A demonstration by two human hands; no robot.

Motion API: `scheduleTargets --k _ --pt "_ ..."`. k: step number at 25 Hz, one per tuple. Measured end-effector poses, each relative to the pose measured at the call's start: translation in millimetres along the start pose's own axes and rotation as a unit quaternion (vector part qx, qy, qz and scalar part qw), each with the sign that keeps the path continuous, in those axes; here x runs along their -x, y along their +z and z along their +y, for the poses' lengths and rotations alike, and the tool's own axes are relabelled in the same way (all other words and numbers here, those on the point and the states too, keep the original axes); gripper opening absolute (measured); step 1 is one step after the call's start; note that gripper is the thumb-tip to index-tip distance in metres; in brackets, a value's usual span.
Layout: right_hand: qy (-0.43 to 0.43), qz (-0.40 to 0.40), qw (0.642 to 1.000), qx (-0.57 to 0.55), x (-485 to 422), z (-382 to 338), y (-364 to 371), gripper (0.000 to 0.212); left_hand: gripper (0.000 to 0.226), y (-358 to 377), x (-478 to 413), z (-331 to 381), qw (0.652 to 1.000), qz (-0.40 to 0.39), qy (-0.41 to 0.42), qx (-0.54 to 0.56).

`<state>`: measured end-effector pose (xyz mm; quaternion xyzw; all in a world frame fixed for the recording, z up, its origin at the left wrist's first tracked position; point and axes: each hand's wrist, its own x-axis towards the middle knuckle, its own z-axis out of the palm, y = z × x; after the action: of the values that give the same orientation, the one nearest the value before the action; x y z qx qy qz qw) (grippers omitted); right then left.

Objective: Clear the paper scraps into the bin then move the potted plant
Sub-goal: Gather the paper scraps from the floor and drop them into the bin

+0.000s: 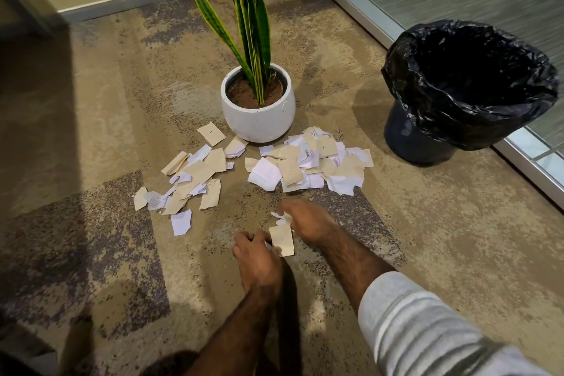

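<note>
— Where is the paper?
— The torn tan and white paper scraps (308,165) lie in two heaps on the speckled brown carpet (91,131). They are just in front of the round white pot with the tall green striped plant (259,119). The dark round bin with the black plastic bag (406,137) stands off to the right.
— What do the hands do?
— The left hand (256,250) curls its fingers and pinches one tan scrap (282,239) by its edge. The right hand (305,220) bends down over some small white bits (283,217). It is blurry, so I cannot tell if it holds them.
— Is the paper hard to pick up?
— I think not. It looks light, thin and floppy. It can slip out, so scoop a bunch from both sides and squeeze softly.
— And the pot?
— It looks heavy and hard, and it might crack if dropped. Hold it low with both hands round its sides, not by the leaves.
</note>
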<state>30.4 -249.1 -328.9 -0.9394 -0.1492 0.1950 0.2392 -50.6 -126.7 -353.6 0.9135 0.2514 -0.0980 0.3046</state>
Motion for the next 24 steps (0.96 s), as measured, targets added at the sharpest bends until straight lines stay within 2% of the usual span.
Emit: scheduleTargets --k 4,6,9,12,16,18,20,22,24 --pt "0.015 0.013 0.999 0.037 -6.8 -3.0 6.6 0.020 0.041 1.7 -0.5 1.4 1.000 -0.010 0.009 0.013" --pt "0.044 0.020 0.998 0.044 -10.9 -3.0 10.4 0.014 0.036 3.9 -4.7 3.3 1.000 -0.023 0.017 0.008" --pt "0.126 0.051 0.990 -0.022 -10.1 -1.4 13.5 0.019 0.022 3.0 -12.9 4.0 0.998 -0.046 0.023 0.028" --pt "0.190 0.051 0.971 -0.132 -3.8 6.8 11.0 0.004 0.017 -3.8 -17.1 -0.3 0.995 -0.040 0.030 0.090" --pt "0.255 0.046 0.901 -0.349 1.6 22.6 2.4 0.014 0.012 -18.1 -27.9 -18.1 0.991 -0.048 0.016 0.122" --pt "0.279 0.034 0.857 -0.431 0.0 25.0 -3.0 0.027 0.019 -30.4 -30.4 -17.0 0.983 -0.048 -0.033 0.174" --pt "0.274 0.023 0.827 -0.490 -4.4 18.6 -16.0 0.026 0.025 -42.9 -37.3 -0.1 0.958 -0.054 -0.080 0.270" --pt "0.245 0.027 0.809 -0.533 -11.5 11.9 -33.7 0.020 0.027 -52.7 -51.5 28.2 0.937 -0.053 -0.087 0.334" --pt "0.215 0.048 0.793 -0.568 -14.6 2.7 -58.5 0.018 0.030 -61.5 -63.0 61.9 0.897 -0.065 -0.090 0.428"
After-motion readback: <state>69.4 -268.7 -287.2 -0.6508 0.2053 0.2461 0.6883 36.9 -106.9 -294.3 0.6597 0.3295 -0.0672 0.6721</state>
